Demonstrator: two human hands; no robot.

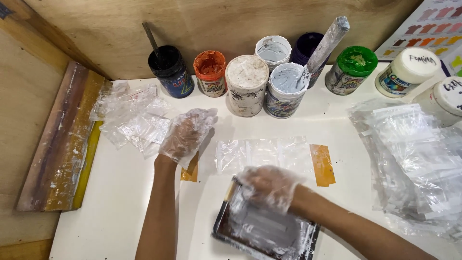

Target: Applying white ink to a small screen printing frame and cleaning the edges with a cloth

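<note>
At the bench's left edge lies a pile of clear bags. My gloved left hand rests open and flat, holding nothing. My right hand grips the small printing screen near the front edge, just below a clear bag taped down mid-bench. Ink jars line the back edge.

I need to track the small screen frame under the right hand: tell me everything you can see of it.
The small screen frame is a dark-edged rectangle whose mesh is smeared with whitish-grey ink. It lies low on the white table, turned slightly askew, its far end just short of a clear plastic bag taped down with orange tape. The gloved right hand presses on its upper end; the left hand is clear of it.
</note>
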